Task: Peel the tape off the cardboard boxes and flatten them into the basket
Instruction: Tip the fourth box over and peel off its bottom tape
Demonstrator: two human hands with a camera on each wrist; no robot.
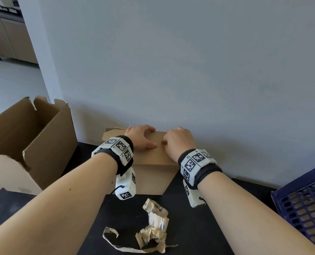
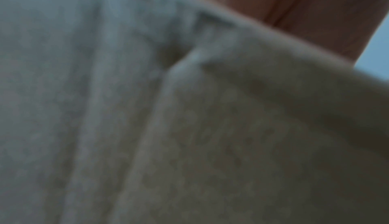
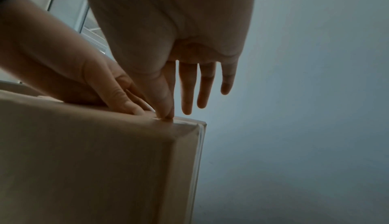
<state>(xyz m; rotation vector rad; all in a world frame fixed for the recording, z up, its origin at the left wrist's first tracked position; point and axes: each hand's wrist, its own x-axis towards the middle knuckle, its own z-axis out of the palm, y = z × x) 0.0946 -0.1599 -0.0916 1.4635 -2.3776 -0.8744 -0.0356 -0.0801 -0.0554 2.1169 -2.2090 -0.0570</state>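
I have both hands on the small cardboard box point(image 1: 153, 161) against the far wall. My left hand point(image 1: 141, 138) lies flat on its top; my right hand point(image 1: 178, 142) presses a thumb to the top edge, fingers relaxed. Peeled tape point(image 1: 153, 230) lies near me, the basket point(image 1: 307, 205) at right.

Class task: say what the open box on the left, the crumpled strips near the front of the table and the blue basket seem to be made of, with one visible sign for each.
Open box: corrugated cardboard, matt brown; fluted cut edges show.
Crumpled strips: probably peeled tape with torn paper stuck on; glossy patches.
Blue basket: likely moulded plastic; uniform grid of slots.
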